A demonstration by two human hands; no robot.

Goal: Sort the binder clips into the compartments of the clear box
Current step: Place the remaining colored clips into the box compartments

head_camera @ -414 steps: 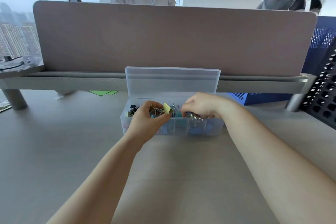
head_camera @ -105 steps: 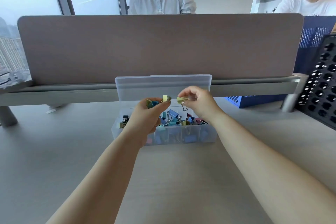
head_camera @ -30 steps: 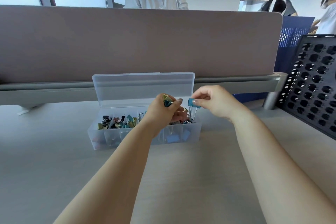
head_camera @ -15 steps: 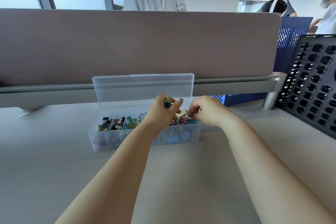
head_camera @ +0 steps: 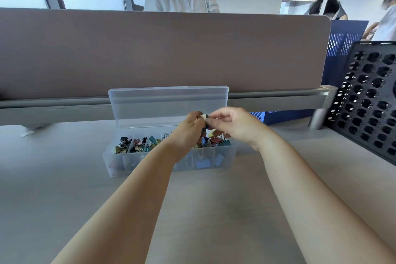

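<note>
Both hands meet above the right half of the clear plastic compartment box (head_camera: 120, 163), which sits lid-up on the pale grey desk (head_camera: 64, 178).
Our left hand (head_camera: 189, 129) is curled around a small pale-yellow binder clip (head_camera: 204, 116), and our right hand (head_camera: 232, 124) pinches that clip's right edge. Mixed coloured binder clips (head_camera: 137, 144) lie in the compartments.

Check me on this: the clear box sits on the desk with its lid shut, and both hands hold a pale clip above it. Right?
Not quite. The lid is open, standing upright behind the compartments, as the head view shows. The clear box does sit on the desk, and the left hand and right hand hold a pale clip above it.
</note>
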